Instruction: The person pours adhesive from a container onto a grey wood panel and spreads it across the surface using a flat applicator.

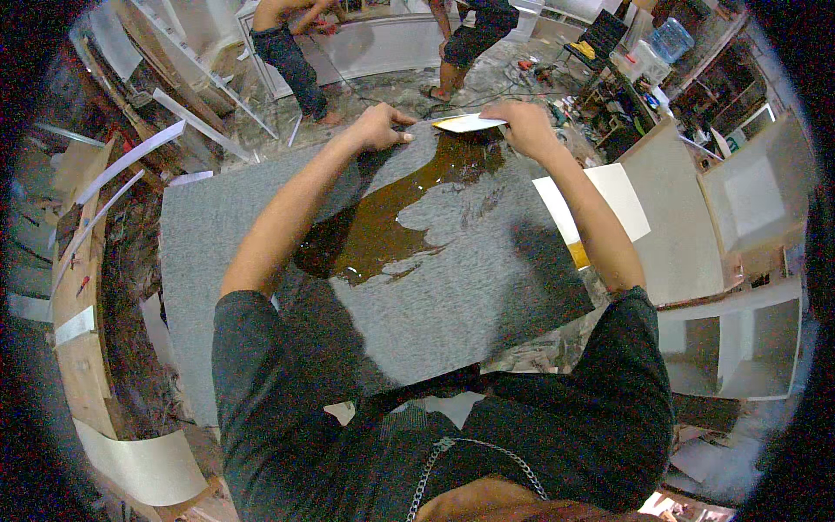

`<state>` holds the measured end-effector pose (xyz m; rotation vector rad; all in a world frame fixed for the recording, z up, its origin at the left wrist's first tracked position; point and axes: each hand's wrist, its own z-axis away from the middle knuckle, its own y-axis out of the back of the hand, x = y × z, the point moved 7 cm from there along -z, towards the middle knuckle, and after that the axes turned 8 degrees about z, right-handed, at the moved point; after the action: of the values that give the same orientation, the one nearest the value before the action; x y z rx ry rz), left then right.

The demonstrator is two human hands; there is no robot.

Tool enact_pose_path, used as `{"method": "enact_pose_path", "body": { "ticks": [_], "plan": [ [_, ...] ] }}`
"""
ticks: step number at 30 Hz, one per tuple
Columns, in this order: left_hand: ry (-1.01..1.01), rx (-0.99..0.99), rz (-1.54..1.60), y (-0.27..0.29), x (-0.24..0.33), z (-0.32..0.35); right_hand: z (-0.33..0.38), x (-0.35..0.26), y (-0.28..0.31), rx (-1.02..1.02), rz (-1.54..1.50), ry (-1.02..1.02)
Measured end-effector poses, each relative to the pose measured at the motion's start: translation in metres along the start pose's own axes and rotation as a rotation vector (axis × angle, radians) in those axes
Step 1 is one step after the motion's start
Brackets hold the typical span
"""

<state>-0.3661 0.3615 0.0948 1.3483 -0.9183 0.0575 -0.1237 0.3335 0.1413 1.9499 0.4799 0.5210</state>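
Spreading brown glue (383, 230) with a scraper (468, 123) over grey sheet (487, 287).

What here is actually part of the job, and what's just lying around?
In use: grey sheet, brown glue puddle, white spreader card in the right hand, left hand pressing the sheet.

Lying about: white strips, water jug, pale boards.

Workshop: cut white boards (753, 196) at 3 o'clock, timber strips (83, 261) at 9, tool-littered, paint-spattered floor (513, 74) at 12.
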Motion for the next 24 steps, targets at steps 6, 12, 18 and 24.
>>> {"method": "enact_pose_path", "body": {
  "ticks": [6, 12, 18, 24],
  "plan": [
    [0.021, 0.013, 0.005, 0.0, -0.001, 0.004, 0.022, -0.019, 0.014, 0.039, 0.004, -0.006],
    [0.068, -0.011, 0.025, 0.001, -0.003, 0.0, 0.006, -0.018, 0.019, -0.153, 0.034, -0.198],
    [0.018, -0.002, 0.034, -0.002, -0.006, -0.001, 0.009, -0.007, 0.005, -0.072, 0.071, -0.075],
    [0.026, -0.015, 0.052, -0.004, -0.012, -0.001, 0.032, -0.009, 0.008, -0.199, 0.073, -0.173]
  ]
}}
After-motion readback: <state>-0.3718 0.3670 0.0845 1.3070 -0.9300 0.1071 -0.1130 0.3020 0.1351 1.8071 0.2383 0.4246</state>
